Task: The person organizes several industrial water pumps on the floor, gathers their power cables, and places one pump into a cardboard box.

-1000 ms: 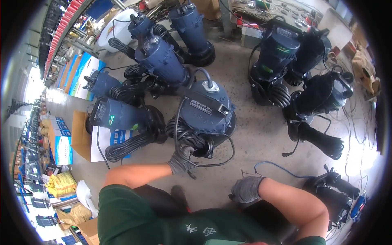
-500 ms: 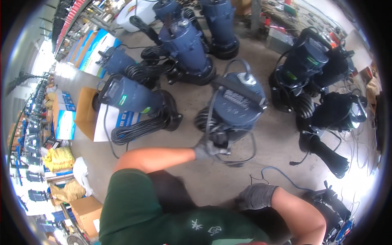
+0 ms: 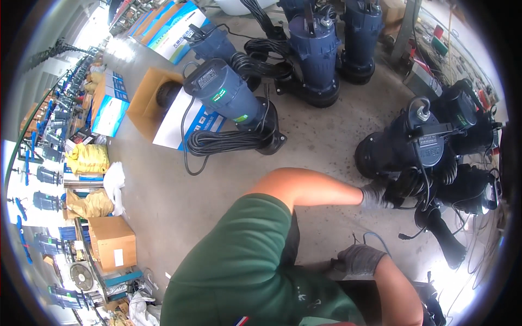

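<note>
While your gloved right hand [image 3: 359,259] rests loosely curled by your knee, holding nothing, your gloved left hand [image 3: 376,195] grips the coiled black cable [image 3: 405,187] at the dark blue pump [image 3: 405,144] on the concrete floor. Farther off, a tilted pump [image 3: 228,98] (green label, grey plate) lies against a white-and-blue carton [image 3: 182,122].

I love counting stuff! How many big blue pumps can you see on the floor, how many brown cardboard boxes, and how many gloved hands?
Blue pumps: 7, counting the one the left hand grips; a few at the edges are partly cut off.
Brown cardboard boxes: 2, one open, one closed.
Gloved hands: 2, left and right hand.
Total: 11
</note>
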The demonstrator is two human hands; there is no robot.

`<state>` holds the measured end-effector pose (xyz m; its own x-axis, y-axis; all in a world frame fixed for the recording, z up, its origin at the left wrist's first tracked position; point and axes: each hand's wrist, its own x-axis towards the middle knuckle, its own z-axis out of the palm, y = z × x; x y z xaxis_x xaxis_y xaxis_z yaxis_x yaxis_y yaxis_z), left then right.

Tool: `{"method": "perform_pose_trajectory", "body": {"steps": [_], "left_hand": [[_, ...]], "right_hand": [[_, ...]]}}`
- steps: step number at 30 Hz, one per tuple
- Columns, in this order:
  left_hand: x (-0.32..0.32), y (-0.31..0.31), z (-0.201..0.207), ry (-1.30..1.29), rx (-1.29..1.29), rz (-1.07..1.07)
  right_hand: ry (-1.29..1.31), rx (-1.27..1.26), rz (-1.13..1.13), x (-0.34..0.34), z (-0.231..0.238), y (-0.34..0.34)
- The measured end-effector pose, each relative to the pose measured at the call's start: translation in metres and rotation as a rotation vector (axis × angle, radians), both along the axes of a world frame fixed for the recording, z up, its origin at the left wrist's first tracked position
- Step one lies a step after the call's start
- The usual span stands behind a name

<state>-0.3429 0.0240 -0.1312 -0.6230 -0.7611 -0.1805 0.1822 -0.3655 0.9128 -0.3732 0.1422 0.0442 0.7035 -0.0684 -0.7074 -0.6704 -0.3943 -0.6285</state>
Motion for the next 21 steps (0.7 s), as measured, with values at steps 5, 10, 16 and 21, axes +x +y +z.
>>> {"method": "perform_pose_trajectory", "body": {"steps": [5,10,16,21], "left_hand": [[0.125,-0.061,0.063,-0.361,-0.851,-0.224],[0.277,-0.112,0.046,-1.243,-1.010,0.846],[0.333,-0.118,0.078,-1.700,-0.541,0.049],[0.364,-0.096,0.055,-1.559,-0.644,-0.114]], "right_hand": [[-0.053,-0.070,-0.193,0.007,-0.011,-0.011],[0.009,-0.236,-0.413,0.028,-0.005,-0.019],[-0.017,-0.071,-0.424,0.064,0.007,-0.019],[0.016,-0.017,-0.556,0.093,0.004,-0.013]]}}
